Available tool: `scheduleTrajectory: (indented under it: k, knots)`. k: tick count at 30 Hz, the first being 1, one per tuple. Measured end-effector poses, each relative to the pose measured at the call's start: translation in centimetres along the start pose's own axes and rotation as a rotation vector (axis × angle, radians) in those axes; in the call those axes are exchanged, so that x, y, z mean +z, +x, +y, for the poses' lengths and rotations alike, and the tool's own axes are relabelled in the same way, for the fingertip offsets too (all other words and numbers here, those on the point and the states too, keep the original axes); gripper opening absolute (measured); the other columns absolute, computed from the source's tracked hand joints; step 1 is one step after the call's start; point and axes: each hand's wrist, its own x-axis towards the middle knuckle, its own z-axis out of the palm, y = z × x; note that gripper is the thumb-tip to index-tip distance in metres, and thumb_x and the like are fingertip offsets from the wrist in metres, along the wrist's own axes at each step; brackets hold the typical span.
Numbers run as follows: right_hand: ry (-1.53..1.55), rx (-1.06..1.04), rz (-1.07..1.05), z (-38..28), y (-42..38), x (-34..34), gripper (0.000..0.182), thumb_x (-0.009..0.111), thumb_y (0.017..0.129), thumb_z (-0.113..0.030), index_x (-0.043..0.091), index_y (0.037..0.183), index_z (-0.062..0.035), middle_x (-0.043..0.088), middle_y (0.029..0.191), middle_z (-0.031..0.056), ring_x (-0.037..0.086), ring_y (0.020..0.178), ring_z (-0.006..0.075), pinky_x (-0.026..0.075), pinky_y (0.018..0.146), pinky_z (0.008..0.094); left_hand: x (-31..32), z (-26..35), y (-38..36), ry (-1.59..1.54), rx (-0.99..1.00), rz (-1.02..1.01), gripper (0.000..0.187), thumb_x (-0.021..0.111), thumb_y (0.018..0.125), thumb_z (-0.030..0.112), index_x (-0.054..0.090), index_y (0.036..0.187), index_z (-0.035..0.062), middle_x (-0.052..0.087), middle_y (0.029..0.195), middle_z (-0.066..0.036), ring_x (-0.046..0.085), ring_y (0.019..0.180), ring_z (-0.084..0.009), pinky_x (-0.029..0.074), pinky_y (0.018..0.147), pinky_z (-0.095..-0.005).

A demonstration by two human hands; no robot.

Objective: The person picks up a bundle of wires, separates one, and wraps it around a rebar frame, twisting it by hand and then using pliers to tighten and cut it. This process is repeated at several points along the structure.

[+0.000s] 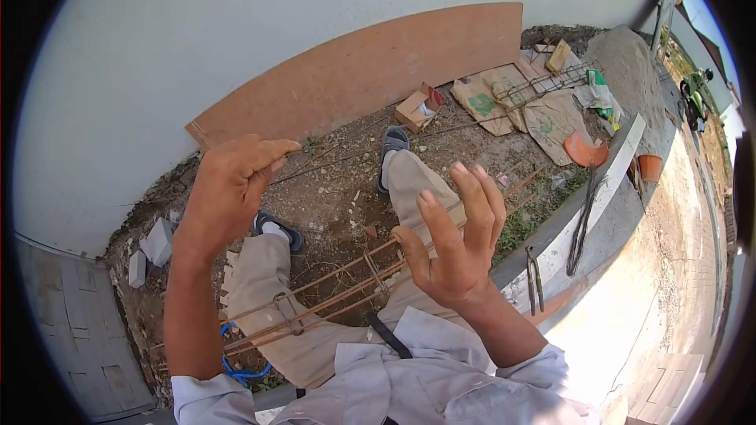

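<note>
My left hand [236,177] is raised at the left, its fingers pressed together and pointing right; whether anything small is between them is hidden. Palm up and fingers spread, my right hand [457,244] holds nothing. A rebar frame [331,299] of long rusty rods with square ties lies across my lap, below and between the hands. Pincers [535,279] rest on the low concrete ledge to the right, beside a bundle of dark tie wire [583,224]. Blue cord [240,362] shows under the rods at the lower left.
A wooden board [370,71] leans on the white wall. Paper sacks [547,122], an open carton [419,107], an orange hard object [585,149] and a pot [650,167] lie beyond my feet. Concrete blocks [159,242] sit at left, a sand heap [626,63] at upper right.
</note>
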Motion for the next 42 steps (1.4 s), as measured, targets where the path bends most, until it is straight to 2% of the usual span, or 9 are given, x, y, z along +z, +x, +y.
scheduleTrajectory:
  k: [2,7,9,15,22,25,28,32,42]
  knots:
    - [-0.205,0.036,-0.148,0.4,-0.6,-0.8,0.064,0.086,0.082,-0.02,0.064,0.142,-0.0157,0.053,0.151,0.0193,0.048,0.141,0.0408,0.041,0.113,0.0543,4.3,0.1,-1.9,0.032,0.073,-0.131,0.029,0.068,0.091,-0.005,0.078,0.116,0.0044,0.063,0.081,-0.013,0.061,0.076,-0.0294,0.05,0.07,-0.0399]
    - [0.133,0.303,-0.485,2.9,-7.6,0.1,0.023,0.079,0.087,-0.007,0.077,0.11,-0.0092,0.066,0.089,0.0105,0.069,0.082,0.0275,0.054,0.077,0.0404,10.5,-1.3,-6.2,-0.085,0.06,-0.189,0.027,0.072,0.087,-0.004,0.078,0.112,0.0052,0.061,0.081,-0.013,0.061,0.079,-0.0333,0.051,0.073,-0.0441]
    - [0.304,0.364,-0.424,2.4,-8.6,0.4,0.019,0.078,0.089,-0.005,0.076,0.107,-0.0067,0.066,0.087,0.0113,0.069,0.077,0.0288,0.054,0.07,0.0392,11.2,-1.7,-7.3,-0.101,0.03,-0.19,0.026,0.074,0.087,-0.002,0.078,0.111,0.0053,0.063,0.085,-0.013,0.062,0.082,-0.0334,0.051,0.075,-0.0435]
    - [0.513,0.511,-0.344,0.5,-9.2,1.2,0.016,0.077,0.09,0.0,0.076,0.105,-0.0037,0.068,0.088,0.012,0.069,0.075,0.0326,0.056,0.066,0.04,13.5,-0.6,-10.4,-0.099,-0.08,0.464,0.016,0.08,0.084,0.004,0.073,0.098,-0.0003,0.066,0.097,-0.015,0.061,0.092,-0.0328,0.047,0.087,-0.0448]
    - [0.53,0.441,-0.418,-0.1,-9.3,1.9,0.015,0.076,0.091,0.0,0.076,0.105,-0.0039,0.068,0.088,0.0124,0.07,0.076,0.0334,0.056,0.065,0.04,13.6,-0.6,-14.1,0.133,-0.169,0.733,0.017,0.076,0.092,0.009,0.071,0.104,-0.0016,0.069,0.101,-0.015,0.064,0.102,-0.0312,0.049,0.094,-0.0444]
    - [0.558,0.41,-0.429,-0.1,-9.2,1.9,0.016,0.075,0.091,0.0,0.076,0.106,-0.0042,0.068,0.088,0.0126,0.07,0.076,0.0335,0.056,0.065,0.0404,13.4,-2.5,-16.2,-0.208,-0.329,0.532,0.025,0.072,0.099,0.014,0.07,0.117,-0.0026,0.073,0.104,-0.016,0.07,0.092,-0.0258,0.056,0.083,-0.0393]
    - [0.601,0.394,-0.445,-0.4,-9.7,2.2,0.017,0.076,0.09,-0.001,0.075,0.107,-0.0049,0.069,0.089,0.0118,0.07,0.075,0.0332,0.056,0.065,0.0406,13.9,-2.4,-15.7,-1.022,-0.858,0.183,0.041,0.067,0.106,0.028,0.064,0.129,-0.0056,0.075,0.11,-0.017,0.073,0.078,-0.0195,0.06,0.07,-0.032]
    - [0.537,0.347,-0.549,-0.3,-9.9,1.6,0.018,0.078,0.09,-0.005,0.076,0.107,-0.007,0.069,0.09,0.0103,0.07,0.076,0.0322,0.056,0.065,0.0405,14.7,-2.9,-14.9,-1.684,-0.75,0.307,0.037,0.061,0.109,0.025,0.061,0.132,-0.0049,0.076,0.107,-0.017,0.072,0.068,-0.0183,0.06,0.058,-0.0311]
    - [0.571,0.624,-0.737,4.4,-10.7,-1.6,0.012,0.081,0.09,-0.006,0.077,0.1,-0.0013,0.07,0.087,0.0123,0.068,0.074,0.0261,0.053,0.067,0.0353,14.5,-6.3,-15.3,-1.641,-0.722,0.392,0.018,0.057,0.11,0.014,0.065,0.119,0.0007,0.075,0.095,-0.014,0.078,0.078,-0.0233,0.068,0.074,-0.0409]
